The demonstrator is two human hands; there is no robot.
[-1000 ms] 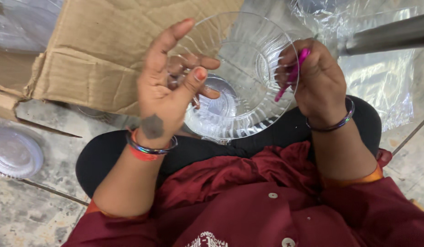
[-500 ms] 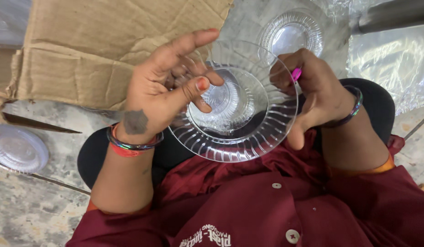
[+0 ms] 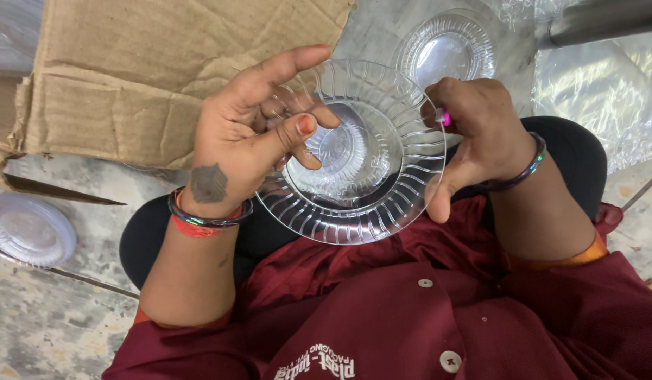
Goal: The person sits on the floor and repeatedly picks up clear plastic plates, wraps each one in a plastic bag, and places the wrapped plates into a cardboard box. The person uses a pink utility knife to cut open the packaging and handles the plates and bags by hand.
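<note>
A clear ribbed plastic bowl (image 3: 368, 204) is held over my lap, tilted toward the camera. My left hand (image 3: 252, 137) grips its left rim, thumb inside and fingers behind the transparent wall. My right hand (image 3: 477, 134) holds the right rim and also pinches a small pink tool (image 3: 445, 117), of which only the tip shows.
A flattened cardboard box (image 3: 157, 77) lies on the floor at the upper left. Another clear bowl (image 3: 447, 49) sits beyond the held one. A clear lid or bowl (image 3: 27, 229) rests at the left edge. Crinkled clear plastic wrap (image 3: 593, 91) and a metal pipe (image 3: 600, 21) are at the upper right.
The bowl has come down closer to my lap and turned more face-on. The pink tool, earlier sticking out of my right hand, is now mostly tucked into the fingers.
</note>
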